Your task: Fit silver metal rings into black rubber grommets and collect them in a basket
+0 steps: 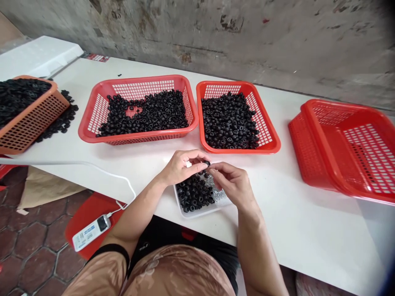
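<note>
At the near edge of the white surface (308, 222), a shallow white tray (197, 213) holds a heap of black rings (194, 193), with silvery bits at its 3 o'clock side. Just above the tray the left hand (180, 166) and right hand (233, 183) meet fingertip to fingertip. Each grip is pressed together, pinching one small black ring (207, 163) between them. At 8 o'clock, a white cable (92, 166) runs off the edge to a switch box (91, 232). Farther off, a narrow red basket (262, 123) of black rings sits at 12 o'clock and a wide red basket (101, 111) at 11. An orange basket (33, 119) stands at 10 o'clock, and stacked red baskets (311, 156) at 2 o'clock.
</note>
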Available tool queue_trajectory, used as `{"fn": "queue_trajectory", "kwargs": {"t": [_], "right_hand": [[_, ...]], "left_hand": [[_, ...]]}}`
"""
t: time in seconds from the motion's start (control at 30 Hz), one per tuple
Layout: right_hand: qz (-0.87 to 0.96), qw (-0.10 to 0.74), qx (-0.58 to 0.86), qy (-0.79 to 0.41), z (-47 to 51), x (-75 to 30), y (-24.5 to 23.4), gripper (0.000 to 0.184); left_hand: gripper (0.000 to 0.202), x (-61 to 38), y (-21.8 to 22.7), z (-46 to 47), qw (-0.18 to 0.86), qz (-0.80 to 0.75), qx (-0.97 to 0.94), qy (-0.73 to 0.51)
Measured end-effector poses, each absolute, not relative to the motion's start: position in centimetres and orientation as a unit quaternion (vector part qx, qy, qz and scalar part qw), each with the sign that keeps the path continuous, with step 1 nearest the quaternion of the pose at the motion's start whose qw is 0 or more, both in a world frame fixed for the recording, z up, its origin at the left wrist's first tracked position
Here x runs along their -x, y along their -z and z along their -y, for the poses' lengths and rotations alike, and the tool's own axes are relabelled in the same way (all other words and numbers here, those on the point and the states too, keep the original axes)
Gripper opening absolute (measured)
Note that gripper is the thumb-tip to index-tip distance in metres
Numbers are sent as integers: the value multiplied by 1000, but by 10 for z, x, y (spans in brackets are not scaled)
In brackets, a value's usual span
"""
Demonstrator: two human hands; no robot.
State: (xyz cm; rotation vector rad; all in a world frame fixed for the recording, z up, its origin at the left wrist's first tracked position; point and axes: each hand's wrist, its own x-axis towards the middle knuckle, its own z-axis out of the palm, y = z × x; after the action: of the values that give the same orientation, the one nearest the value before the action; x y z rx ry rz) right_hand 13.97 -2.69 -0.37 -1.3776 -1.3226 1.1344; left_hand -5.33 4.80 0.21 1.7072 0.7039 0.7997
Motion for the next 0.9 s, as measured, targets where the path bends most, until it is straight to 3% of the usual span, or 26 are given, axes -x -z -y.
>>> {"fn": "queue_trajectory", "kwargs": {"t": [0.2,0.33,0.53,0.7,0.9], "right_hand": [[464,549,527,-454,24,-141,-2,21],[469,561,526,-434,24,-140,1,16],[547,538,545,-339,26,-139,5,13],[664,443,573,-184,31,-139,6,28],[741,392,521,-159,30,-140,11,39]], "left_hand": [[22,51,-3,-43,646,-273,-639,-317],[23,48,0,-39,686,-253,-615,-295],[26,44,5,-37,712,-249,-577,-312],[37,43,9,-37,689,-269,-585,-332],[42,41,8,-39,681,-277,-570,-366]]}}
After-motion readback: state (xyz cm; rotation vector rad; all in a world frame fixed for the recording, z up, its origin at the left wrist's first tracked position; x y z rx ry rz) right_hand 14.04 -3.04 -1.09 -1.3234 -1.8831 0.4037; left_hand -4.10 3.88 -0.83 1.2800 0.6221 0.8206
